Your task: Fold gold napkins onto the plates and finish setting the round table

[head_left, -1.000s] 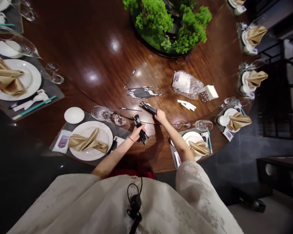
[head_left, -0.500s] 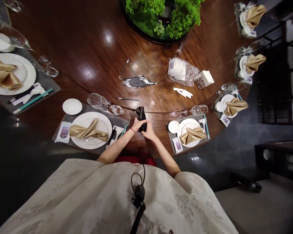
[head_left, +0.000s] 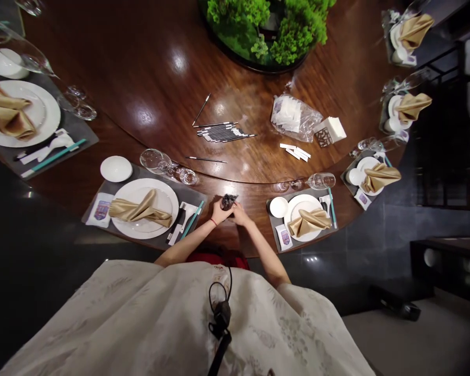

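Two bare hands came together just inside the edge of the dark polished wooden table (head_left: 160, 104), the left hand (head_left: 221, 213) and the right hand (head_left: 241, 214) nearly touching. Their fingers were closed, both sets curled around a dark bundle of slim sticks (head_left: 228, 201). The bundle sat between the palms, with its upper end showing just above the fingers and its lower part hidden by them. The single sticks were too small to tell apart there.

Farther up the table lay a neat row of black-and-white sticks (head_left: 225, 132), with one loose stick (head_left: 206, 159) nearer the hands and another (head_left: 201, 109) beyond the row. To the right were a clear plastic bag (head_left: 295, 119) of white paper sleeves and some white paper strips (head_left: 295, 152). Just left of the hands, a gold napkin (head_left: 141, 210) lay on a white plate (head_left: 168, 224). A second white plate (head_left: 303, 218) sat just to the right, also under a gold napkin (head_left: 309, 222).
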### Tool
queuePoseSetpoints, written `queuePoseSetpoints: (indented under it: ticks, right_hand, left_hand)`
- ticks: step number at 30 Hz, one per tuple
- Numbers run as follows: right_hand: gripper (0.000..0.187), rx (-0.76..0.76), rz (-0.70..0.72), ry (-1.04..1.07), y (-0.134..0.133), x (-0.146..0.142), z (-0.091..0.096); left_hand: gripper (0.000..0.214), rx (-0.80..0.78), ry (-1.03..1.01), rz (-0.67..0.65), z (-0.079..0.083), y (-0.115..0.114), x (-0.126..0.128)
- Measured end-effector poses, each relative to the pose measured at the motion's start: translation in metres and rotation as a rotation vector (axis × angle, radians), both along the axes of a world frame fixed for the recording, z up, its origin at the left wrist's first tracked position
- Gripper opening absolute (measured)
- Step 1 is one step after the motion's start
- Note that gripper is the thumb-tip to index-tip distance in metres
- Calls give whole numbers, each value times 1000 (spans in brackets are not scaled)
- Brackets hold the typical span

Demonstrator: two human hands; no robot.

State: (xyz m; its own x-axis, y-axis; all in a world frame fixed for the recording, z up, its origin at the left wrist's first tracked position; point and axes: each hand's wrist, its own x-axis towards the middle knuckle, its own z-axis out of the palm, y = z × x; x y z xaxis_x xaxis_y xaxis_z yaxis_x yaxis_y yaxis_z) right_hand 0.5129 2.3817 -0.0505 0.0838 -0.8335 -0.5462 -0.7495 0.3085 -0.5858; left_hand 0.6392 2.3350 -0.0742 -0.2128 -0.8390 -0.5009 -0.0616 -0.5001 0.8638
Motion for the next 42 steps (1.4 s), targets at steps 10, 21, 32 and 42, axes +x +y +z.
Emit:
queuePoseSetpoints:
  ticks: [10, 21, 32, 42]
  right_hand:
    - [38, -332, 303, 463, -229, 11, -11]
    - [33, -362, 486, 503, -292, -125, -11]
    - [102, -276, 666, 511, -396, -131, -30]
    - [33, -188, 388, 660, -313, -122, -31]
  left_hand:
    - [36, 462, 379, 285, 20, -16, 5]
    - [33, 430, 378, 248, 29, -18, 28]
    - [35, 443, 431, 139, 31, -24, 27]
    - [36, 450, 448, 203, 35, -21, 26]
